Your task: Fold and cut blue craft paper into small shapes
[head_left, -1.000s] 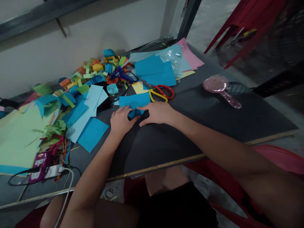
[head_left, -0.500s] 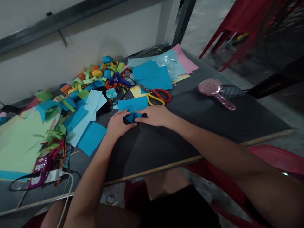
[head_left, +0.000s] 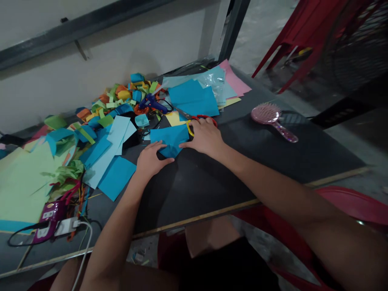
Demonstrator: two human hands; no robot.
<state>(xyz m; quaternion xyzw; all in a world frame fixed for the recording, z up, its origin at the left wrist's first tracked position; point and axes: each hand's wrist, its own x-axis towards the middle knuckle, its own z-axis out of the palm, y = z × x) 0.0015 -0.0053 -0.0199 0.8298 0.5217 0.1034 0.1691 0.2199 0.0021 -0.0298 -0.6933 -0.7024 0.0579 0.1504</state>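
Observation:
A blue sheet of paper [head_left: 170, 139], its lower corners folded in, lies on the dark table in front of me. My left hand [head_left: 150, 159] rests at its left edge, fingertips on the paper and thumb spread along the table. To the right of the sheet, my right hand [head_left: 204, 137] is over the handles of the scissors [head_left: 190, 127], which have one red and one yellow loop. Its fingers reach onto the red loop, while the thumb stays apart near the paper's right edge. The hand partly hides the handles, and no closed grip shows.
A blue glue gun [head_left: 154, 103] lies beside a heap of folded paper pieces [head_left: 121, 97]. Blue sheets [head_left: 194, 97] are behind the scissors, loose blue paper [head_left: 117, 178] at left. A pink hairbrush [head_left: 268, 114] sits at right; a purple power strip [head_left: 50, 214] with cables is front left.
My right hand has left the folded part of the blue paper and moved right and up onto the scissors' handles. My left hand has stayed on the paper.

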